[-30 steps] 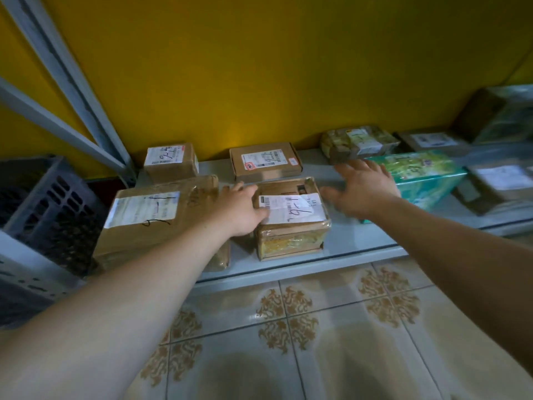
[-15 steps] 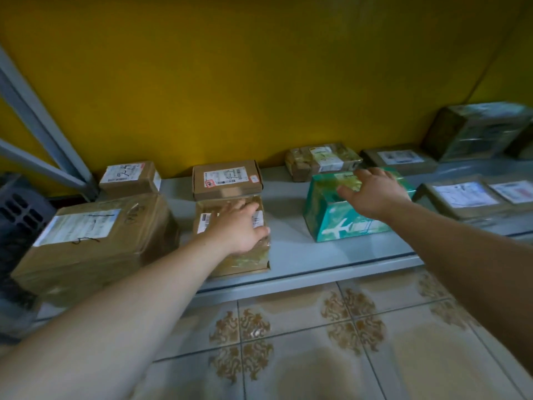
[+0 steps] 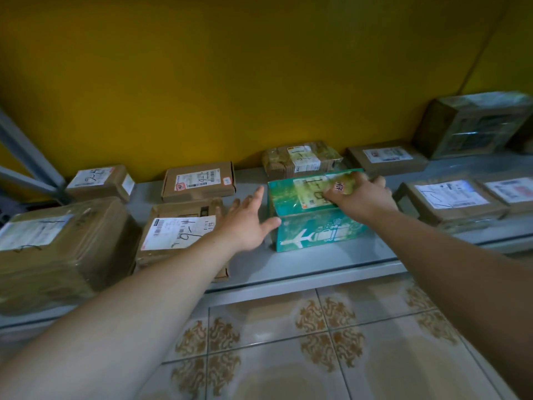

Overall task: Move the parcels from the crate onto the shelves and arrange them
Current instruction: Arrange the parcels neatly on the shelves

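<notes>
A green box (image 3: 314, 226) printed with a white aeroplane stands on the low grey shelf (image 3: 302, 269). My right hand (image 3: 360, 197) lies over its top right part, fingers curled round the far edge. My left hand (image 3: 248, 223) is open with fingers spread, just left of the green box, its thumb close to the box's left front corner. Left of that hand lies a taped brown parcel (image 3: 178, 235) with a white handwritten label. The crate is out of view.
A big brown parcel (image 3: 57, 249) lies at the shelf's left end. Smaller cartons (image 3: 99, 181), (image 3: 199, 184), (image 3: 301, 161) line the yellow wall. More labelled parcels (image 3: 450, 200), (image 3: 473, 125) fill the right side. Patterned floor tiles (image 3: 288, 342) lie below. A grey frame post (image 3: 26, 157) stands left.
My left hand has lifted off the taped brown parcel and moved right towards the green box. My right hand has settled onto the green box's top. The view has shifted right.
</notes>
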`<state>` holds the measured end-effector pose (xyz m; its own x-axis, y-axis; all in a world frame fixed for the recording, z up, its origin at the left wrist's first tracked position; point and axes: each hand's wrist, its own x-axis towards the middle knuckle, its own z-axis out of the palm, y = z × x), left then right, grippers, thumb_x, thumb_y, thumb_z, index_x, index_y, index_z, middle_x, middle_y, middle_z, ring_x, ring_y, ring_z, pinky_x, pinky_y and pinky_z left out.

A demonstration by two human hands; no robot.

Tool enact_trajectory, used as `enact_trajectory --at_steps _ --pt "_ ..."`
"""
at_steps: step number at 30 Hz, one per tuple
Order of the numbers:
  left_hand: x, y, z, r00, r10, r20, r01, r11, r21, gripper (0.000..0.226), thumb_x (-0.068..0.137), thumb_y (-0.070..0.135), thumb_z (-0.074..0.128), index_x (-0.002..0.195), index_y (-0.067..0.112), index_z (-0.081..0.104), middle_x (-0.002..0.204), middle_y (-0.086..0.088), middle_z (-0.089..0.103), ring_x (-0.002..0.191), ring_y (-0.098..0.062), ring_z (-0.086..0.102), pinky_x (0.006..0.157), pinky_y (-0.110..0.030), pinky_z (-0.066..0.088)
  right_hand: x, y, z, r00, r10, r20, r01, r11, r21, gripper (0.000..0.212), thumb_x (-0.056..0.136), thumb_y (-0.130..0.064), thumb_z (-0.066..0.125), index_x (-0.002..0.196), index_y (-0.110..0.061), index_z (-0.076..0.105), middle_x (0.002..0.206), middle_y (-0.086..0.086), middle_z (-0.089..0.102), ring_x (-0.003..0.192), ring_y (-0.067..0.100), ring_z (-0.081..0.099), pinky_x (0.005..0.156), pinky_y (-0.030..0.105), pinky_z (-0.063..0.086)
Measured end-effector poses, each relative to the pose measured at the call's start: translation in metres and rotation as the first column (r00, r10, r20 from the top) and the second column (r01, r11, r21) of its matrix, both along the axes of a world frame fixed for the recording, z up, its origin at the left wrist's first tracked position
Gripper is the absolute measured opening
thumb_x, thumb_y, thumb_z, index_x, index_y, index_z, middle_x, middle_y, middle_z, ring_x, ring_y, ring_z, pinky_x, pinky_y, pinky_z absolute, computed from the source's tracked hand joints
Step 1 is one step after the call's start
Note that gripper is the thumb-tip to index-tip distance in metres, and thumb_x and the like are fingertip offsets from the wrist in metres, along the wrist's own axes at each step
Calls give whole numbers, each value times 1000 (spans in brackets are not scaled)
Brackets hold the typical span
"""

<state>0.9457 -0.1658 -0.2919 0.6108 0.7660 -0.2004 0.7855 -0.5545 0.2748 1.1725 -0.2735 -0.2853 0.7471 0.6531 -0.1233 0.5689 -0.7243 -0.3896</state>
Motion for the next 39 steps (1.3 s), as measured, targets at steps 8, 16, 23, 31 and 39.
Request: enact_trajectory --at_steps 8,16,23,31,39 --pt "-5 -14 -2 990 -137 20 134 985 105 62 98 58 28 150 46 -3 160 -1 16 149 -23 8 113 -58 -9 -12 -22 -7 998 46 33 -47 998 37 90 78 -82 46 150 -32 25 144 15 31 130 41 36 101 50 41" --pt "-17 -32 -7 981 -178 72 160 964 213 61 95 62 30 150 46 11 150 -1 42 135 -27 41 115 -51 20 -23 -41 -6 990 51 129 -46 998 -41 77 85 -76 32 150 -34 24 148 13 33 134 38 33 104 51 35" --pt "-41 -1 0 991 -118 66 102 975 199 74 85 72 15 151 43 -1 161 1 15 148 -24 12 117 -50 8 -47 -23 0 908 302 292 -270 952 -144 84 81 -84 15 151 -39 20 164 6 8 150 32 4 115 61 4" --pt "-83 32 -26 986 97 -133 -76 985 153 79 83 80 22 150 47 -5 162 7 -9 148 -28 -11 111 -64 -5 -54 -15 -9 833 344 434 -309 939 -153 89 79 -79 -1 149 -35 30 158 1 31 145 27 25 114 56 19" --pt "-81 29 -26 986 104 -134 -80 982 172 74 89 75 21 151 45 -5 162 7 -9 148 -28 -10 112 -63 -4 -56 -15 -13 794 363 487 -339 930 -140 92 79 -78 -6 150 -33 31 157 -1 34 144 26 26 115 53 19"
